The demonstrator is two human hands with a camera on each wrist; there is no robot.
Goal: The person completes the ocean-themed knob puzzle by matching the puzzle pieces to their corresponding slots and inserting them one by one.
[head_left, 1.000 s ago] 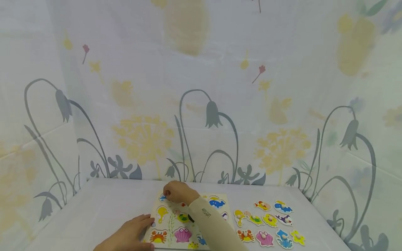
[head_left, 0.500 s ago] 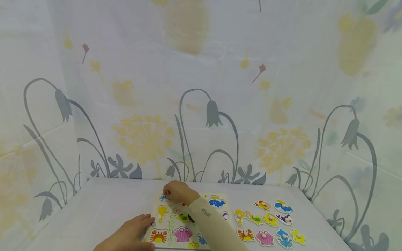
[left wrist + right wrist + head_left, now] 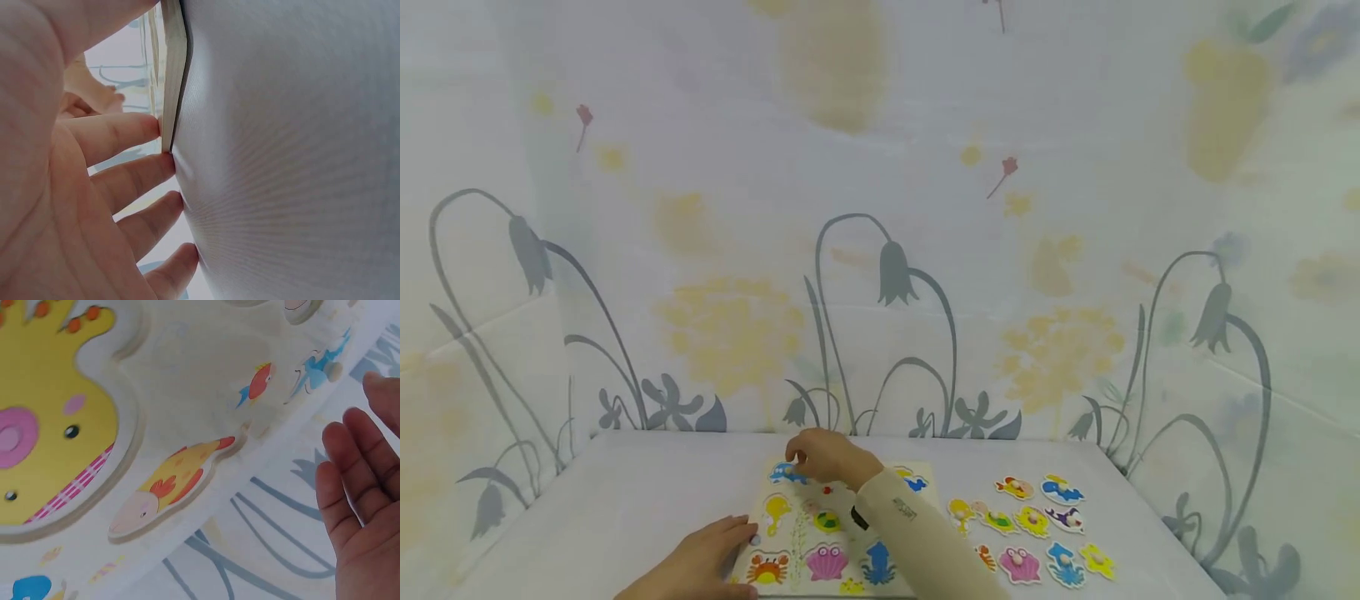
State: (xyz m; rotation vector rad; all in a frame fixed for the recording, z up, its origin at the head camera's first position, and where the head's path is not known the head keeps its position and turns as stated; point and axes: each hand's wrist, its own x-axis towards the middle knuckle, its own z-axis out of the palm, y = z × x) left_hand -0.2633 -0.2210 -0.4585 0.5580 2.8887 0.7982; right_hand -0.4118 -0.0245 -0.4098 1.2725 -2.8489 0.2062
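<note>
A pale puzzle board (image 3: 792,510) with sea-creature pictures lies on the white table. My left hand (image 3: 703,554) lies at its left edge; in the left wrist view the fingers (image 3: 134,181) are spread and fairly straight, and the fingertips touch the board's side and the tabletop. Over the board's far left corner is my right hand (image 3: 827,456), beside a blue puzzle piece (image 3: 784,472). The right wrist view shows this blue piece (image 3: 317,374) with its small knob, a little apart from my loosely bent fingers (image 3: 340,440), which hold nothing. My right forearm hides part of the board.
Several loose knobbed pieces lie right of the board, among them a whale (image 3: 1062,492), a pink shell (image 3: 1019,567), a blue squid (image 3: 1066,567) and a yellow starfish (image 3: 1097,562). A flower-printed curtain (image 3: 865,333) hangs behind the table.
My right hand has shifted slightly right relative to the board, and more of the blue piece shows. The head view has turned a little. My left hand stays at the board's edge.
</note>
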